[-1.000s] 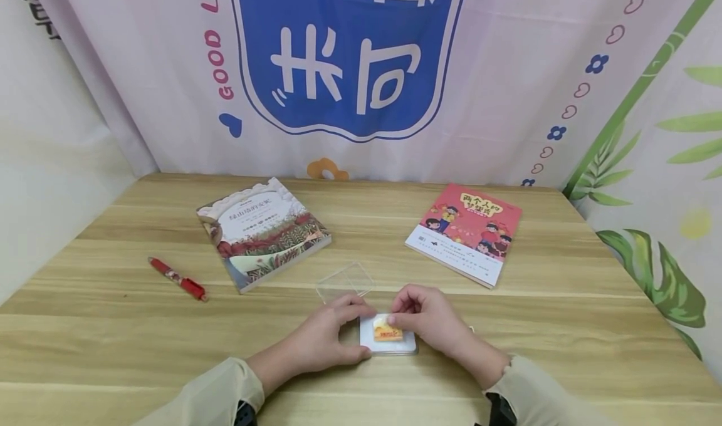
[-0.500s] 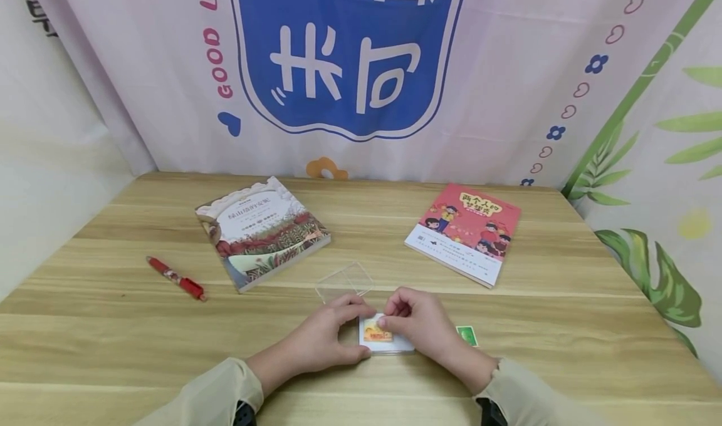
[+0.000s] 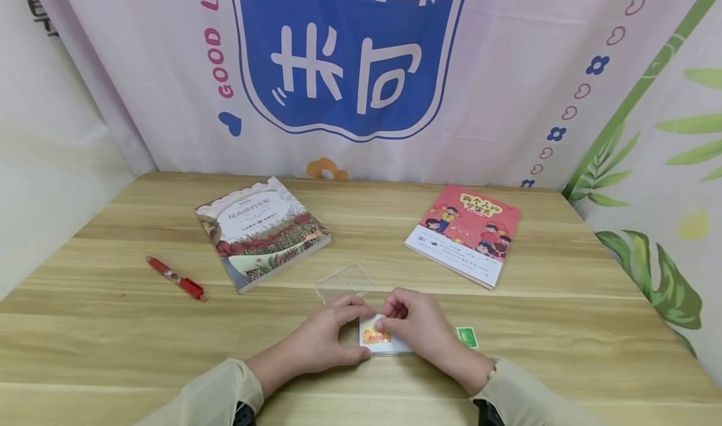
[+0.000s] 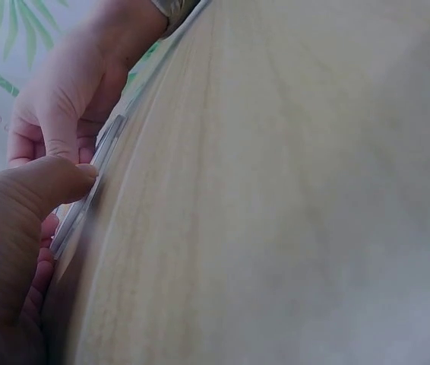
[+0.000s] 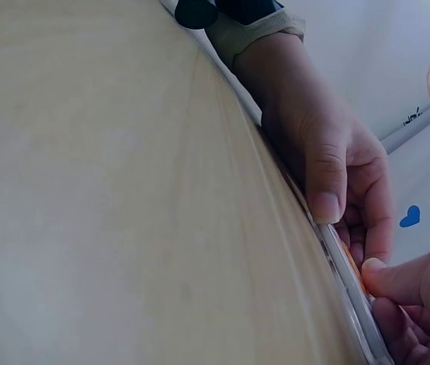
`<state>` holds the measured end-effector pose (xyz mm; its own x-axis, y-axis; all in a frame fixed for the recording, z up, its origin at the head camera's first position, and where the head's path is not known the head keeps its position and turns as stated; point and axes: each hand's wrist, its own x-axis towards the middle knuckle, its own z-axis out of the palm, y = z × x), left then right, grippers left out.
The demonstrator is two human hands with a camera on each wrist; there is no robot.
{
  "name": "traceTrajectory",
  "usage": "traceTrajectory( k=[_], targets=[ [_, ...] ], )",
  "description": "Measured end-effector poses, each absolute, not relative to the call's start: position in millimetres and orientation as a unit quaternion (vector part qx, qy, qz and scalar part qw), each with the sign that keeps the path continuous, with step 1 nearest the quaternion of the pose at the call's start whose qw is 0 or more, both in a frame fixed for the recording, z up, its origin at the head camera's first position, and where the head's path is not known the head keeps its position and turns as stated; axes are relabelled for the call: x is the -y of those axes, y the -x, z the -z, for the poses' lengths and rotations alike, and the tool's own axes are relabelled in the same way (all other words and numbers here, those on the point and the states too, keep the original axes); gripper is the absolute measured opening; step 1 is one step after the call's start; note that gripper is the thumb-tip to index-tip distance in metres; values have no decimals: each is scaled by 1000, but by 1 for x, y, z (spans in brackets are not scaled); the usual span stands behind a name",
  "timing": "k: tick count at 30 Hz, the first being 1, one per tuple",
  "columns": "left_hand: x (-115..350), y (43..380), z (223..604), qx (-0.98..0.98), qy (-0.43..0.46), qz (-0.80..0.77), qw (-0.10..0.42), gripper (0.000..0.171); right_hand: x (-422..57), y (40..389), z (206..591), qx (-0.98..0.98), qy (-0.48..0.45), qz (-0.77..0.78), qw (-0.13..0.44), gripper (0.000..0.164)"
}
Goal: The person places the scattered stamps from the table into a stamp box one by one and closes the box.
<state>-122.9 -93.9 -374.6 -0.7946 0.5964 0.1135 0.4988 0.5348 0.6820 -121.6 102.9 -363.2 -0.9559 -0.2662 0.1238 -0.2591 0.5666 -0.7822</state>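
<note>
A flat white pad or shallow case (image 3: 399,345) with a clear edge lies at the table's near middle. My left hand (image 3: 324,337) grips its left side, thumb at the near edge and fingers at the far edge. On its left part sits a small orange-and-yellow picture card (image 3: 372,336). My right hand (image 3: 420,323) pinches this card at its upper right, thumb on top and the other fingers curled. In the right wrist view, only an orange sliver of the card (image 5: 352,266) shows between the hands. The right hand covers the case's right part.
A clear plastic lid (image 3: 344,282) lies just behind the left hand. Beside the right wrist is a small green picture card (image 3: 467,337). Two books, one flowery (image 3: 265,232) and one red-and-white (image 3: 465,233), lie farther back. A red pen (image 3: 176,278) rests at left.
The right hand has shifted slightly left with the orange-and-yellow card, which now lies flatter near the case's left side. The green card has come into view by the right wrist. The left hand stays put.
</note>
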Motion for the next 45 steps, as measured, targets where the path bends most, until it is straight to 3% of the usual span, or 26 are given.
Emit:
traceTrajectory(
  k=[13,28,45],
  targets=[
    [93,123,373,-874,-312,-365,73,51,-110,123,352,-873,111,474,-12,15],
    [92,122,372,-882,-301,-353,80,51,-158,122,335,-880,63,471,-24,12],
    [92,120,372,-882,-298,-356,80,51,-191,112,336,-903,58,426,16,18]
  ],
)
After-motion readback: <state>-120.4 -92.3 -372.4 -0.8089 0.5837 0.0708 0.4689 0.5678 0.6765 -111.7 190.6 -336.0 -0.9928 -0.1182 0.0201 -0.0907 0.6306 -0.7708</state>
